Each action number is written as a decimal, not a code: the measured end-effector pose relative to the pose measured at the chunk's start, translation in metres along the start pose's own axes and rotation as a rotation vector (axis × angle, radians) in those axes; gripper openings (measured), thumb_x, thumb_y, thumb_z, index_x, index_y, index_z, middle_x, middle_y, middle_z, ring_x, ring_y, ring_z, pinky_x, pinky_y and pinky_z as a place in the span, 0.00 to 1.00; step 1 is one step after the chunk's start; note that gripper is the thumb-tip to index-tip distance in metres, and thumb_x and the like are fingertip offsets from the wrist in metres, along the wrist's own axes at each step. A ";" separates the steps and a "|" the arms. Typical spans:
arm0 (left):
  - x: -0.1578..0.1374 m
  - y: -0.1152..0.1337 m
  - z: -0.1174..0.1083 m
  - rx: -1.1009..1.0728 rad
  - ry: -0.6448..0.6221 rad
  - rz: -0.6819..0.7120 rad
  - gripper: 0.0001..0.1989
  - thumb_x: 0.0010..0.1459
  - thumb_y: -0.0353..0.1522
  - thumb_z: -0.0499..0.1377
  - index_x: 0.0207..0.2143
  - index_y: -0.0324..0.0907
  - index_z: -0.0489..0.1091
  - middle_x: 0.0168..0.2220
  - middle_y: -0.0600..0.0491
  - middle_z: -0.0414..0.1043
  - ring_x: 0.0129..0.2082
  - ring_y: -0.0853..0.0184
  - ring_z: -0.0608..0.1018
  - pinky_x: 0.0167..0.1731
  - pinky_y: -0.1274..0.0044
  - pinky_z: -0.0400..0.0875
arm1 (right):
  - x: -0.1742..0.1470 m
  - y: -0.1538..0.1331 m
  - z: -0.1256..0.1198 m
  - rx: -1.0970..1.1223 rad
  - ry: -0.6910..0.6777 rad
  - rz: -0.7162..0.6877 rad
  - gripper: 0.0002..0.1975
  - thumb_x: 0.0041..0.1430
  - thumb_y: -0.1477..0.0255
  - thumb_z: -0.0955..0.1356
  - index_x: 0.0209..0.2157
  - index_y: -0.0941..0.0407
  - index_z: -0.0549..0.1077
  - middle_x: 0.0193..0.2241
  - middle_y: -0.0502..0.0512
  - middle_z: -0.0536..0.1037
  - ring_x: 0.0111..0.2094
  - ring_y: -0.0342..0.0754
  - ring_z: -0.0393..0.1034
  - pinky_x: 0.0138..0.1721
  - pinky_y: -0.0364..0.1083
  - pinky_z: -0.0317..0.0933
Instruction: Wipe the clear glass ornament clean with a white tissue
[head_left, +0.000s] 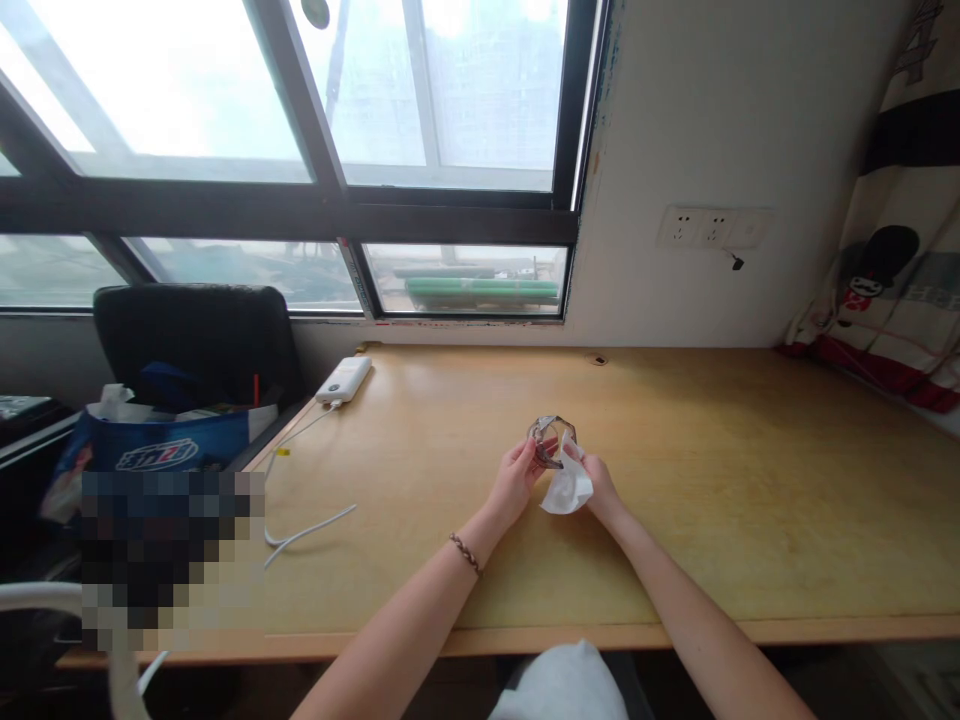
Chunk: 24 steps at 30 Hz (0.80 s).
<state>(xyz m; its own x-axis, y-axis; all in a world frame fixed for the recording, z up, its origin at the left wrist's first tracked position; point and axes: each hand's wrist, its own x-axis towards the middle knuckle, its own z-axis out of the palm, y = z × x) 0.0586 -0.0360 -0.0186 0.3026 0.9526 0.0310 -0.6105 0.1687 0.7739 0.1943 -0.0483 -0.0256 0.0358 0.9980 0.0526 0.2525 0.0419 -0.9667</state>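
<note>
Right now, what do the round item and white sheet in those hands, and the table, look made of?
The round item: perhaps glass or clear plastic, glossy; it seems partly transparent with dark, shiny edges. The white sheet: likely matte tissue paper, from its limp drape, though thin cloth is possible. The table: wood or laminate with slight sheen, given its yellowish top and pale reflections.
</note>
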 end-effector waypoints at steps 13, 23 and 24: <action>0.001 -0.007 -0.004 0.033 0.021 -0.105 0.29 0.47 0.50 0.50 0.35 0.33 0.69 0.28 0.45 0.73 0.26 0.65 0.74 0.29 0.74 0.67 | -0.004 -0.006 -0.001 -0.117 0.084 -0.032 0.23 0.51 0.54 0.58 0.14 0.57 0.64 0.07 0.49 0.64 0.09 0.42 0.59 0.11 0.39 0.49; -0.012 0.004 0.013 -0.010 -0.201 -0.120 0.23 0.42 0.35 0.62 0.42 0.35 0.66 0.36 0.44 0.71 0.32 0.64 0.74 0.34 0.74 0.66 | -0.001 -0.001 -0.002 0.010 0.043 0.128 0.31 0.51 0.48 0.53 0.11 0.57 0.65 0.06 0.54 0.65 0.08 0.44 0.59 0.10 0.41 0.51; -0.012 0.005 0.015 -0.004 -0.209 -0.124 0.25 0.41 0.34 0.63 0.44 0.35 0.65 0.37 0.44 0.70 0.33 0.63 0.74 0.34 0.73 0.66 | 0.000 0.001 -0.002 0.034 0.032 0.149 0.32 0.50 0.48 0.53 0.12 0.58 0.66 0.07 0.54 0.66 0.09 0.44 0.59 0.09 0.41 0.51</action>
<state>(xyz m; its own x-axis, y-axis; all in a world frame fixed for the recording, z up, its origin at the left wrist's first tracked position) 0.0626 -0.0505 -0.0060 0.5200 0.8516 0.0666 -0.5617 0.2822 0.7777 0.1960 -0.0488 -0.0263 0.1018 0.9912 -0.0843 0.2095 -0.1042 -0.9722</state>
